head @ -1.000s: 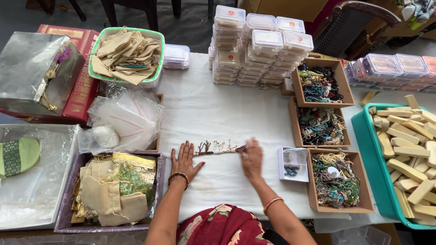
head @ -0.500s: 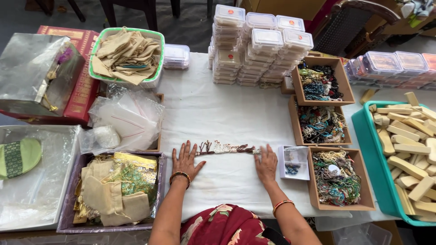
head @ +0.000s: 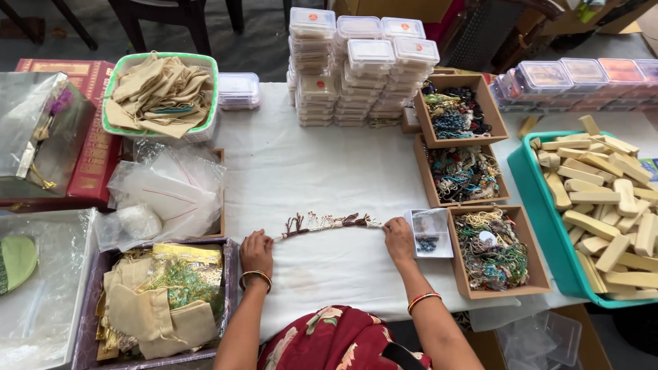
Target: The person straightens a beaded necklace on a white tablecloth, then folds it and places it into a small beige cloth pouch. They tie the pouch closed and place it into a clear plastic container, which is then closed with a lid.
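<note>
Near the counter's point(head: 329, 171) front edge, a brown-tasselled beaded string point(head: 329, 221) lies stretched flat. Left hand point(head: 256, 251) rests spread at one end; right hand point(head: 399, 239) pinches the other. Laying-straight step, apparently; next needs both ends held level.

green tray point(head: 541, 205) cut off right; small box point(head: 430, 233) contents unclear

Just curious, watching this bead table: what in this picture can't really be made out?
Head view only:
- Left hand and right hand: fingertips meet the beaded string; pinching or pressing is unclear.
- Stacked lidded boxes: contents hidden by lids.
- Small clear box: contents too small to identify.
- Green tray: cut off by the right edge.
</note>
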